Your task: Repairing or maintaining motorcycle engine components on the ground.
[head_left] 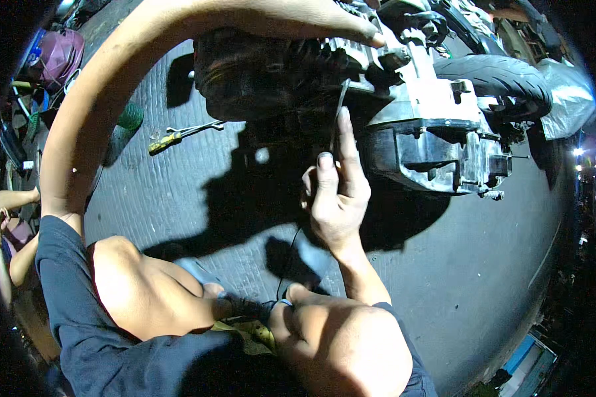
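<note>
My left hand [364, 30] reaches over the top of a dark, dirty motorcycle engine [265, 79], a finger resting on its metal casing; the other fingers are mostly hidden at the upper edge. My right hand [334, 192], below the engine's middle, is closed on a thin metal tool [344, 92], index finger stretched along it. The tool's upper end touches or nearly touches the engine's underside; its lower end is hidden by the hand. To the right of that hand sits a black-and-silver lower housing [430, 159].
A black tyre [523, 89] and silvery covered item [569, 99] stand at upper right. A yellow-handled screwdriver [167, 141] and wrench [205, 126] lie on the ribbed floor [159, 198]. Purple bag [59, 59] and green coil [131, 116] are at left. Another person's arms [16, 197] show at far left.
</note>
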Available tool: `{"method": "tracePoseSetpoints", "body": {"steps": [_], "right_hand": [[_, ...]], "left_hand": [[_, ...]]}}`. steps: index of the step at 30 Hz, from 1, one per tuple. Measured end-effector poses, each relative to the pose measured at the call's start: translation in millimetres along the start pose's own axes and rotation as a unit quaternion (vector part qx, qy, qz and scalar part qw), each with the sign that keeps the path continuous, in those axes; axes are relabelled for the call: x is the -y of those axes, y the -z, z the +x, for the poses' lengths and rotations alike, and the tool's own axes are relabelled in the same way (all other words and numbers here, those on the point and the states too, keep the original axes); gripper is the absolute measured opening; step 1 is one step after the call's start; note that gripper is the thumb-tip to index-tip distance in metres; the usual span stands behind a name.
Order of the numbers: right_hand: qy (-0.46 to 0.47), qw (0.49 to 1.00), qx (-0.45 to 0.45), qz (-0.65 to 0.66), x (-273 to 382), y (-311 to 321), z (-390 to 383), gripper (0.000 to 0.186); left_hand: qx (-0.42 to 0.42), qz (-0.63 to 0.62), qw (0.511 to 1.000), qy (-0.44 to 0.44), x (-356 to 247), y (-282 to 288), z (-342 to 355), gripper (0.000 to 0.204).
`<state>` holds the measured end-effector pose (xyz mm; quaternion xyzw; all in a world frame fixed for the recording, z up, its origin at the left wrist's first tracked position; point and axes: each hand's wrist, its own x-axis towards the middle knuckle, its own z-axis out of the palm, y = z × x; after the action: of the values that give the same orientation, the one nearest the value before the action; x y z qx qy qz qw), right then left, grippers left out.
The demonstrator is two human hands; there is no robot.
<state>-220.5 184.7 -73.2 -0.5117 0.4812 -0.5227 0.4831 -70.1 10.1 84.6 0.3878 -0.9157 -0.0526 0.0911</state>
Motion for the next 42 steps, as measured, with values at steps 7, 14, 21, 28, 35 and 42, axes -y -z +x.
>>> {"method": "tracePoseSetpoints", "body": {"steps": [7,14,21,28,35,42], "right_hand": [[0.072,0.996,0.005,0.045,-26,-7,-4,0.053],[-0.002,0.999,0.008,0.036,-18,-7,-8,0.051],[-0.082,0.996,-0.006,-0.015,-11,-13,-5,0.045],[-0.017,0.997,-0.016,-0.071,-3,6,-8,0.051],[0.085,0.981,-0.046,-0.167,-40,3,-4,0.044],[0.18,0.98,-0.024,-0.079,-18,7,-16,0.051]], "left_hand": [[0.024,-0.037,0.999,-0.022,-2,-2,4,0.066],[0.041,0.01,0.999,0.025,-1,-3,3,0.066],[0.029,0.014,0.999,0.018,-6,2,-2,0.065],[0.009,0.016,1.0,0.017,-16,0,-8,0.064],[0.007,0.016,1.0,0.012,-2,-4,2,0.061],[-0.06,-0.019,0.997,-0.037,4,-18,-2,0.047]]}}
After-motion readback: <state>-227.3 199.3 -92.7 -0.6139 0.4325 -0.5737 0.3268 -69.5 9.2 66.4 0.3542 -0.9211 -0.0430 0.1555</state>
